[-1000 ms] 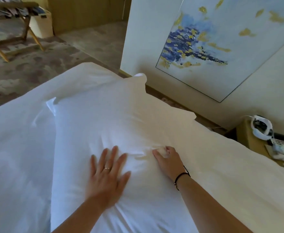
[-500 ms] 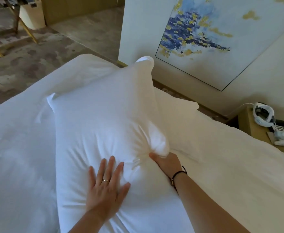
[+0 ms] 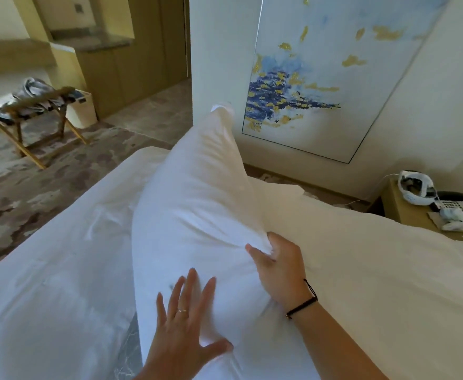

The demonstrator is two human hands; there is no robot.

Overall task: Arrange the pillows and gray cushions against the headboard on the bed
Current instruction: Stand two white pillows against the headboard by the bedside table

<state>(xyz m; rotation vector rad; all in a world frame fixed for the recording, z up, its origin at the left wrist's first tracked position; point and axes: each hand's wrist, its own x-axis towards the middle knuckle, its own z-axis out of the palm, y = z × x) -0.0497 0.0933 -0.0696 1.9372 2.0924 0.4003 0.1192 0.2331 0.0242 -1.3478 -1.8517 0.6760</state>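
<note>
Right now, from the head view, a big white pillow (image 3: 194, 215) is tipped up on its long edge on the bed (image 3: 47, 270), its far corner pointing up toward the wall and the blue and gold painting (image 3: 320, 86). The right hand (image 3: 279, 267) grips the pillow's right edge, fingers curled into a bunched fold of the cover with the thumb on the near side; a dark cord bracelet (image 3: 303, 303) sits on that wrist. The left hand (image 3: 186, 325) lies flat against the pillow's near face, fingers straight and spread, holding nothing, with a thin ring (image 3: 182, 311) on one finger. A second white pillow (image 3: 279, 190) lies flat on the bed just behind the raised one, close to the wall side. White sheets cover the rest of the bed on both sides of the pillow. To the right, beside the bed, a small nightstand (image 3: 405, 212) carries a phone (image 3: 452, 204) and a white headset-like thing (image 3: 416, 187). Across the patterned carpet on the left stands a folding wooden luggage rack (image 3: 38, 124) with clothes piled on it, and a white bin (image 3: 82, 108) just beside it. I cannot see any gray cushions from where the camera looks
</note>
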